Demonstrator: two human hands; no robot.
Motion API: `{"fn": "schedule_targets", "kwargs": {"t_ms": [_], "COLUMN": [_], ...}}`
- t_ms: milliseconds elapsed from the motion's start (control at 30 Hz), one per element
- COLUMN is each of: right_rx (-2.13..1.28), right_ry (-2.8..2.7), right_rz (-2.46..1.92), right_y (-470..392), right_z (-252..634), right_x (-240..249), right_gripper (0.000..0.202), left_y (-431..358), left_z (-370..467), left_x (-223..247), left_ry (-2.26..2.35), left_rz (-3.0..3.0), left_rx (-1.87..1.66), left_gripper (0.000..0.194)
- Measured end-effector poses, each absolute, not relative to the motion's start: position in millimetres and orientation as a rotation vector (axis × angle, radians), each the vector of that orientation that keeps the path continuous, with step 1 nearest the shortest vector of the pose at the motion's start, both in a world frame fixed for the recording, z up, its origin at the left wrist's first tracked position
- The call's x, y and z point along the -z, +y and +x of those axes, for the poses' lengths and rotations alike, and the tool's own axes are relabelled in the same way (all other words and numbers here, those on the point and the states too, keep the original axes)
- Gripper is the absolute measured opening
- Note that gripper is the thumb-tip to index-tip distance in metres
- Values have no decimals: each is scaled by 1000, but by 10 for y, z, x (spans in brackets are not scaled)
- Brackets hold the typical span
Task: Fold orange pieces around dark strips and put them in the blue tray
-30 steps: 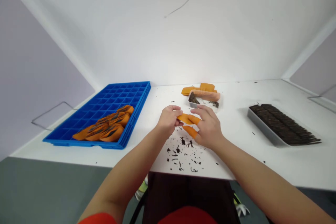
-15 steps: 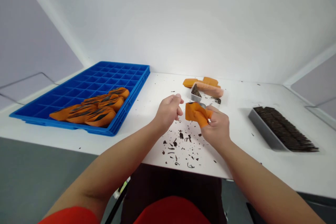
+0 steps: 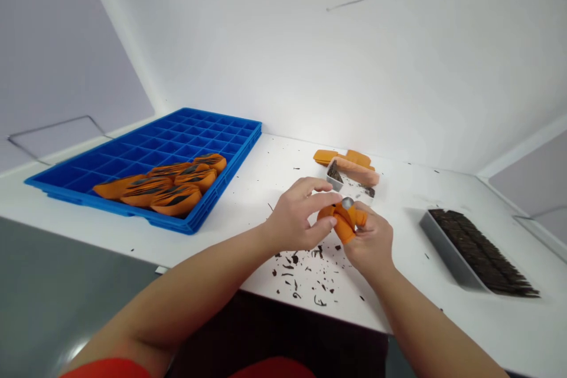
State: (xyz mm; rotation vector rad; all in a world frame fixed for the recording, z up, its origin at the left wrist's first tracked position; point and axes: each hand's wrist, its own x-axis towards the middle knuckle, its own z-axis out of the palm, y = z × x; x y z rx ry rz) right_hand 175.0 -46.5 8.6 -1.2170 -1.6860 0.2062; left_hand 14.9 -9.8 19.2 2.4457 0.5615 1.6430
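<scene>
Brings left hand [image 3: 301, 217] rightward to the orange piece [image 3: 344, 229], with thumb and fingers loosely parted; clasps it in right hand [image 3: 371, 243], above the worktop [image 3: 252, 195], near its front edge. Best to keep right grip firm, left touch light.

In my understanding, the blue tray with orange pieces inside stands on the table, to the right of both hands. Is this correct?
Not quite: the side is wrong. The head view shows the blue tray, with orange pieces inside, standing on the table to the left of both the left hand and the right hand.
</scene>
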Motion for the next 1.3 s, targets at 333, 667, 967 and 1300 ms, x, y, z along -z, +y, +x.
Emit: {"fn": "schedule_targets", "kwargs": {"t_ms": [333, 667, 967, 1300], "right_rx": [-169, 80, 63, 146], "right_ry": [-1851, -1983, -2063, -2061], "right_rz": [-1125, -1023, -1061, -1147], "right_y": [-451, -376, -351, -315], "right_z": [1783, 1834, 1822, 1857], "right_x": [-73, 56, 65, 107], "right_gripper": [16, 16, 15, 13], "left_y": [-120, -61, -65, -84], "left_z": [102, -11, 49, 54], "left_x": [-270, -400, -407, -382], "left_ry": [629, 777, 1041, 1144], "left_rz": [2626, 2568, 2597, 2354], "left_rx": [-1395, -807, -606, -563], "left_gripper": [15, 15, 18, 23]}}
